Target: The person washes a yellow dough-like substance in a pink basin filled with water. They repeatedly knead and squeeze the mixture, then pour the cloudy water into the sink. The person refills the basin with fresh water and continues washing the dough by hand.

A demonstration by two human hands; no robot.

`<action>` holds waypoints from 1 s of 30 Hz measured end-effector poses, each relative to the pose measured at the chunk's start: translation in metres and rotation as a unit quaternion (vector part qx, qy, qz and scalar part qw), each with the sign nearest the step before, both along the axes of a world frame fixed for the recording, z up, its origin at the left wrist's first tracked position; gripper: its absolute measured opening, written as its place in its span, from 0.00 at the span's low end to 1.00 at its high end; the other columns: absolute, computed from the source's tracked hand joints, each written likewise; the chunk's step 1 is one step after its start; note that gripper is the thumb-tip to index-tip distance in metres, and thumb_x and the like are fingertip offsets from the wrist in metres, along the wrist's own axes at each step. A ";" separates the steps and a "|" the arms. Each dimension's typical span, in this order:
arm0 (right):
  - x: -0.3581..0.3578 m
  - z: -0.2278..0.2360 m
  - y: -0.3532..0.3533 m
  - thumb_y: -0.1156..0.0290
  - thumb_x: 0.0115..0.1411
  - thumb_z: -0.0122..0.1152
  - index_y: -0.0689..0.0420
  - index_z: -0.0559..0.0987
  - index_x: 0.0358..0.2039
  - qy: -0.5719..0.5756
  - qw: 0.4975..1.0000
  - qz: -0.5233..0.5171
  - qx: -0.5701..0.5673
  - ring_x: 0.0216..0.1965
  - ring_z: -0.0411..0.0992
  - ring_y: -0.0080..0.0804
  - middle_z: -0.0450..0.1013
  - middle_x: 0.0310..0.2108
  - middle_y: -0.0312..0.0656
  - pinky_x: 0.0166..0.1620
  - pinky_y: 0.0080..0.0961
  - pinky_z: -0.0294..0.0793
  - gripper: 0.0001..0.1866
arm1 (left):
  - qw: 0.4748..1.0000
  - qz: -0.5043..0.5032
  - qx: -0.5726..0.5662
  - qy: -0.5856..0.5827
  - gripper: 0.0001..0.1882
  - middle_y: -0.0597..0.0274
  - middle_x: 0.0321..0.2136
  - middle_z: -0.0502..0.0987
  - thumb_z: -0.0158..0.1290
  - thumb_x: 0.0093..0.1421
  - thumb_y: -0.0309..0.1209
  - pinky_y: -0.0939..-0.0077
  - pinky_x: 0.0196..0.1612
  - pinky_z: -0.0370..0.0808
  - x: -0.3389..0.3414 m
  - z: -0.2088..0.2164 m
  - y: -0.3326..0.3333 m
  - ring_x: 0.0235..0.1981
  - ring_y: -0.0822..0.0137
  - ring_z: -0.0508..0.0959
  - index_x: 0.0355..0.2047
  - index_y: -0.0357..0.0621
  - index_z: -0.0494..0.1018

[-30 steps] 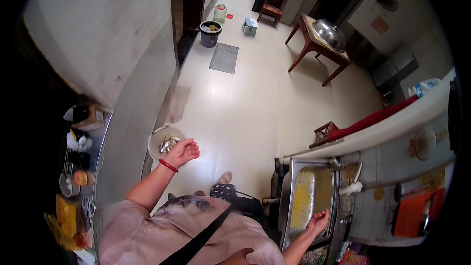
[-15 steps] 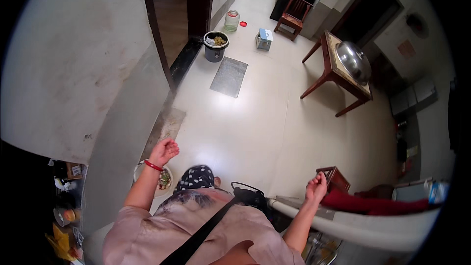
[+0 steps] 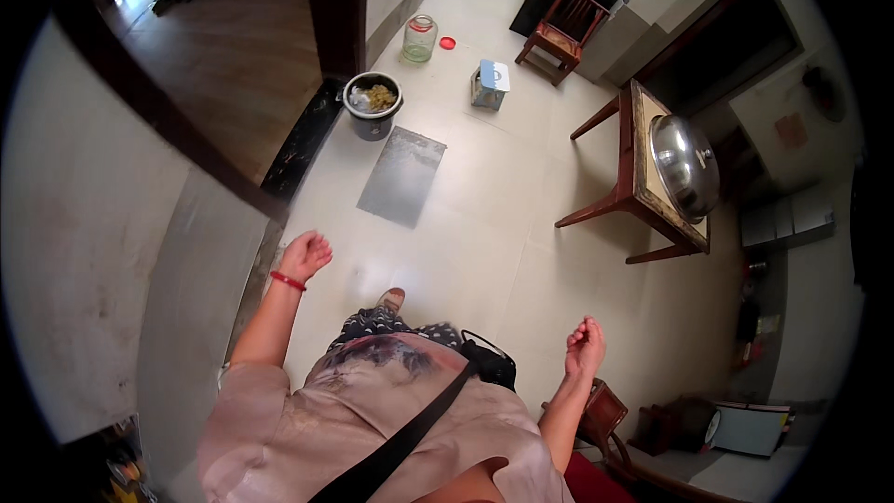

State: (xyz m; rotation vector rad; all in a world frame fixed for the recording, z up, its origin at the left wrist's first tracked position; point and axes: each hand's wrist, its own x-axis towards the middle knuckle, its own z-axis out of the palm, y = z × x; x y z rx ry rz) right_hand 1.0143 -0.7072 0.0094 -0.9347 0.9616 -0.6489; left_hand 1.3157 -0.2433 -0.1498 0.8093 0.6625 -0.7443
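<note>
My left hand (image 3: 306,256), with a red bracelet (image 3: 289,280) at its wrist, hangs in the air over the pale floor, empty, its fingers loosely stretched. Out to the right, my right hand (image 3: 585,348) is raised with its fingers curled in; nothing shows in it. Neither hand touches anything. A black bag (image 3: 488,365) hangs at my front from a dark strap (image 3: 410,428) across my chest. Below the right forearm stands a brown wooden chair (image 3: 603,410).
Ahead lie a grey mat (image 3: 402,177), a bucket of scraps (image 3: 372,121), a glass jar (image 3: 419,42), a red lid (image 3: 448,43) and a blue-white box (image 3: 490,84). A wooden table (image 3: 643,188) bears a domed metal lid (image 3: 684,168). A doorway with a dark sill (image 3: 303,144) opens left.
I have moved forward: the mat, bucket and table are nearer, and the doorway shows more. The bowl beside my left arm has gone from sight. Both hands stay raised and empty.
</note>
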 end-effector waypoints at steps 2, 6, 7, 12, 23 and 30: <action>0.022 0.006 -0.035 0.71 0.57 0.53 0.57 0.72 0.31 0.014 1.000 -0.024 -0.005 0.17 0.61 0.15 0.66 0.19 0.30 0.19 0.11 0.61 0.04 | 0.999 -0.027 0.003 -0.029 0.10 0.59 0.21 0.74 0.47 0.58 0.36 0.69 0.32 0.75 0.060 0.020 -0.067 0.25 0.63 0.75 0.24 0.43 0.69; 0.063 -0.016 -0.114 0.72 0.57 0.52 0.57 0.71 0.30 0.033 0.997 -0.062 0.010 0.17 0.61 0.15 0.65 0.19 0.31 0.19 0.11 0.60 0.03 | 0.996 -0.061 -0.017 -0.070 0.10 0.57 0.23 0.74 0.47 0.59 0.36 0.69 0.32 0.75 0.147 0.046 -0.194 0.25 0.62 0.75 0.26 0.42 0.69; 0.077 -0.023 -0.138 0.72 0.57 0.52 0.56 0.71 0.30 0.038 0.997 -0.068 0.017 0.17 0.61 0.15 0.65 0.19 0.31 0.19 0.11 0.60 0.03 | 0.995 -0.064 -0.026 -0.077 0.10 0.56 0.24 0.74 0.47 0.59 0.35 0.69 0.32 0.75 0.167 0.047 -0.224 0.25 0.62 0.75 0.26 0.42 0.69; 0.179 -0.054 -0.275 0.72 0.57 0.53 0.57 0.72 0.30 0.029 0.997 -0.071 0.030 0.16 0.61 0.16 0.65 0.19 0.31 0.18 0.12 0.60 0.03 | 0.997 -0.048 -0.053 -0.038 0.11 0.56 0.22 0.76 0.45 0.59 0.35 0.65 0.32 0.75 0.241 0.009 -0.318 0.25 0.60 0.76 0.25 0.43 0.69; 0.506 -0.022 -0.489 0.71 0.57 0.54 0.57 0.73 0.31 0.072 0.984 0.157 -0.051 0.17 0.62 0.16 0.67 0.19 0.32 0.19 0.13 0.63 0.04 | 0.995 0.051 0.082 -0.030 0.11 0.61 0.20 0.74 0.45 0.60 0.37 0.69 0.28 0.74 0.384 0.003 -0.454 0.20 0.65 0.75 0.26 0.45 0.70; 0.637 -0.027 -0.599 0.70 0.56 0.55 0.59 0.74 0.31 0.165 0.975 0.130 -0.067 0.17 0.63 0.16 0.67 0.19 0.32 0.19 0.13 0.62 0.06 | 0.977 -0.025 0.160 -0.142 0.08 0.65 0.16 0.71 0.50 0.56 0.30 0.82 0.17 0.69 0.567 0.001 -0.618 0.15 0.72 0.71 0.21 0.43 0.69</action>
